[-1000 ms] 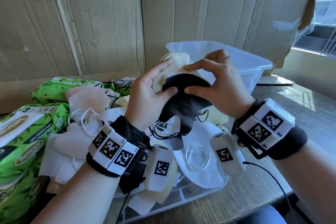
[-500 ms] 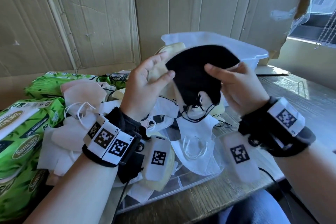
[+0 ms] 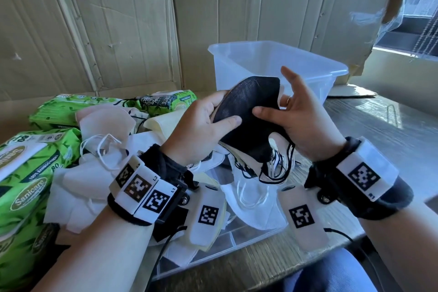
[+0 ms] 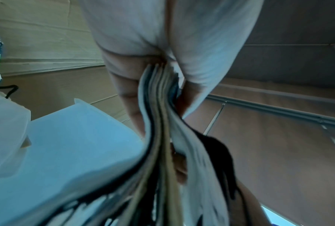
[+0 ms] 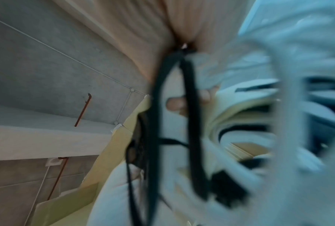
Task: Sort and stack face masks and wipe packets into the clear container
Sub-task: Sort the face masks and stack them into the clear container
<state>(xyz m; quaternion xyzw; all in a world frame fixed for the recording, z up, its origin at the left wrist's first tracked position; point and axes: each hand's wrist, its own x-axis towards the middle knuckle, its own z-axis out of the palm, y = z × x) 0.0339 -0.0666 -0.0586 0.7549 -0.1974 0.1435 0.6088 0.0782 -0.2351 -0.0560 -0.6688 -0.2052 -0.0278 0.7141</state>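
Both hands hold a stack of folded face masks (image 3: 248, 111) in front of the clear container (image 3: 227, 71), which stands open behind them. A black mask lies on top of the stack, and black and white ear loops (image 3: 282, 168) hang below it. My left hand (image 3: 222, 111) grips the stack's left edge, thumb on the black mask. My right hand (image 3: 279, 102) pinches the right side with its thumb in front and its fingers behind, index finger straight up. The left wrist view shows the layered mask edges (image 4: 158, 107) pinched in the hand. The right wrist view is blurred, with black loops (image 5: 187, 122) across it.
Loose white and cream masks (image 3: 256, 206) are piled on a clear lid (image 3: 237, 239) under my wrists. Green wipe packets (image 3: 30, 173) lie at the left and another (image 3: 166, 99) behind the pile. Cardboard panels (image 3: 118, 19) wall the back. The wooden table (image 3: 391, 130) extends right.
The black mask that my right hand held up now lies flat on the stack in my left hand. Both hands sit slightly lower, and the right thumb presses on it.
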